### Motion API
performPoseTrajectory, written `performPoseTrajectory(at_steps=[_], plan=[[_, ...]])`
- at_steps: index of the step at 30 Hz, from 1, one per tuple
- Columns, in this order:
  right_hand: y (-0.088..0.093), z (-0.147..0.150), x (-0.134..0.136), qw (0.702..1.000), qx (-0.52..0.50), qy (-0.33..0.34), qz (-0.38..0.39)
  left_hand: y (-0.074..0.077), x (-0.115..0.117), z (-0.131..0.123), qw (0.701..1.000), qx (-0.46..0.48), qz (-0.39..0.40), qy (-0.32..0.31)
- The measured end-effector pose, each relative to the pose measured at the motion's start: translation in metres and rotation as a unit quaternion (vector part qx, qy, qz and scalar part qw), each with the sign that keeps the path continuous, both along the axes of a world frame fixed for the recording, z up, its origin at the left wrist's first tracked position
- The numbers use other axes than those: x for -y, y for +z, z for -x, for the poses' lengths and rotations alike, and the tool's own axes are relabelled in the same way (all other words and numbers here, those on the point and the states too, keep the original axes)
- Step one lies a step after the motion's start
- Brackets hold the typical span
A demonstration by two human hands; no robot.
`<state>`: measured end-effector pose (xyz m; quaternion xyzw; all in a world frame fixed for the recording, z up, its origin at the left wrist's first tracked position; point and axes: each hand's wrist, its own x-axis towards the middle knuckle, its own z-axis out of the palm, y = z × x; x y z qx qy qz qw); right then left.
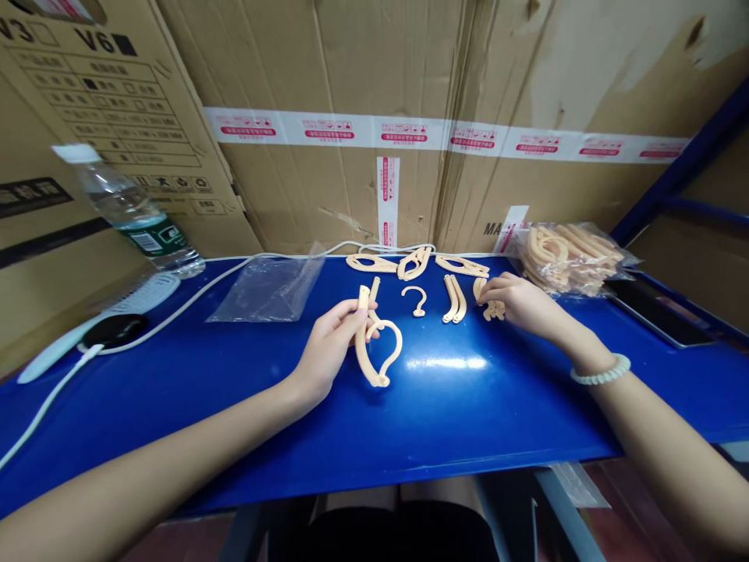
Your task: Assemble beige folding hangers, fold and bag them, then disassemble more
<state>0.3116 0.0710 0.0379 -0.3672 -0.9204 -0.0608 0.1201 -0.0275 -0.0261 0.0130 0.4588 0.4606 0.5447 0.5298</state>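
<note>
My left hand [335, 343] pinches a beige plastic hanger arm [363, 355], which joins a curved hanger hook [400, 343] at its lower end, above the blue table. Another straight beige strip [374, 290] shows just behind those fingers. At the right, my right hand [515, 303] has its fingertips drawn together over a pile of small beige pieces [495, 311]; whatever they pinch is too small to make out. Between the hands lie a loose hook [415, 300] and a pair of curved hanger arms [453, 300]. Several folded hangers [414, 264] lie along the back.
A clear bag of beige hanger parts [567, 254] and a phone [658, 312] are at the right. On the left are an empty-looking plastic bag [266, 289], a water bottle [137, 215], a black round device [114, 331] and a white cable [225, 269]. Cardboard [351, 70] walls the back.
</note>
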Motion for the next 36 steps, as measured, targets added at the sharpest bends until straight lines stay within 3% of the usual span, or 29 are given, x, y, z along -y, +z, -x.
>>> performPoseTrajectory(at_steps=[4, 7, 10, 13, 16, 20, 27, 30, 33, 35, 36], plan=[[0.006, 0.019, 0.016, 0.991, -0.119, 0.013, -0.064, 0.003, -0.003, 0.000, 1.000, 0.018, 0.002, 0.010], [0.015, 0.058, 0.039, 0.975, -0.172, 0.097, -0.101, 0.005, -0.006, 0.001, 1.000, 0.021, -0.004, 0.002], [0.023, 0.098, 0.059, 0.970, -0.098, 0.193, -0.113, 0.005, -0.008, 0.002, 1.000, 0.019, -0.021, -0.008], [0.017, 0.123, 0.065, 0.959, 0.009, 0.238, -0.155, 0.002, -0.009, 0.004, 0.999, 0.017, -0.039, -0.011], [0.001, 0.126, 0.062, 0.951, 0.034, 0.240, -0.193, -0.002, -0.008, 0.004, 0.999, 0.012, -0.046, -0.022], [-0.013, 0.119, 0.064, 0.963, 0.022, 0.218, -0.159, -0.007, -0.006, 0.003, 0.998, -0.002, -0.037, -0.044], [-0.005, 0.120, 0.072, 0.960, -0.001, 0.230, -0.161, -0.008, -0.008, 0.001, 0.999, 0.000, -0.052, -0.016], [-0.002, 0.117, 0.071, 0.960, -0.014, 0.222, -0.172, -0.010, -0.009, 0.001, 0.995, -0.018, -0.084, 0.049], [0.000, 0.112, 0.071, 0.965, -0.033, 0.200, -0.167, -0.013, -0.007, 0.003, 0.962, -0.103, -0.200, 0.154], [0.001, 0.110, 0.072, 0.969, -0.045, 0.181, -0.162, -0.013, -0.004, 0.006, 0.906, -0.218, -0.312, 0.185], [0.001, 0.110, 0.073, 0.970, -0.050, 0.173, -0.162, -0.013, -0.002, 0.007, 0.869, -0.284, -0.367, 0.171]])
